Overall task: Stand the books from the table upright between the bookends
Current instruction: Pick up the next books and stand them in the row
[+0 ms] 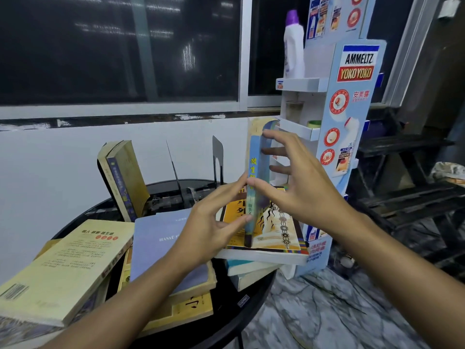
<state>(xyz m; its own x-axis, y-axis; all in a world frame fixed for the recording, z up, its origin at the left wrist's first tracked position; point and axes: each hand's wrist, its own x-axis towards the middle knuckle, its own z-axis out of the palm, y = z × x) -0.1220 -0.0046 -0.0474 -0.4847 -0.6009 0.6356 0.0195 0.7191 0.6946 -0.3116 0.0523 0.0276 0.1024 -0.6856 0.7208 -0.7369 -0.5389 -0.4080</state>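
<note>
While the round black table (224, 298) carries loose books over most of its top, a tall cardboard display stand (352, 102) rises just beyond its right edge, with a white bottle (293, 46) on an upper shelf. A yellow book (63, 268) lies flat at the left edge, beside a lavender book (161, 243) near the middle. A stack of books (279, 238) sits at the right edge. On that stack the thin blue-spined book (255, 172) stands upright. The right hand (297, 187) grasps it, thumb on the spine and fingers behind. The left hand (208, 227) pinches its lower spine. Two leaning books (125, 177) and black bookends (217, 157) stand at the far edge.
</note>
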